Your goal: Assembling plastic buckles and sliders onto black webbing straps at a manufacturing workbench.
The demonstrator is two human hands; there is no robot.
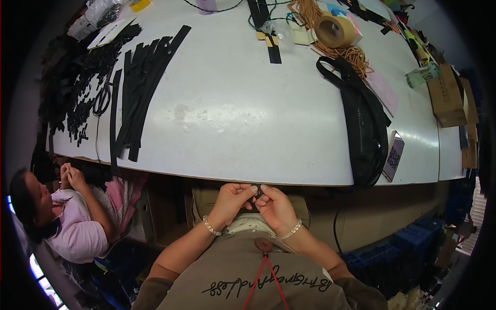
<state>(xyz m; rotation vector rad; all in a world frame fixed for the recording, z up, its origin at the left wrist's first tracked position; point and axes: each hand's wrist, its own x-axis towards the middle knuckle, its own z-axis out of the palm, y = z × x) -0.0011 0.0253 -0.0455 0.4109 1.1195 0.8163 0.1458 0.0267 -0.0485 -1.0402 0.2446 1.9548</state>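
Note:
In front of the table's near edge, my left hand and my right hand meet with their fingertips almost touching. Both are closed in a pinch, thumb against fingers. Something small and dark seems to sit between the fingertips, too small and hidden to name. Both wrists wear clear bead bracelets. On the white table, long black zipper strips lie fanned out to the left. A black bag with a strap rests at the right, its lower end reaching the near edge.
A phone lies beside the bag. Farther back are a tape roll, tan cords, a bottle and a cardboard box. Many small black pieces heap at the far left. A co-worker sits at my left.

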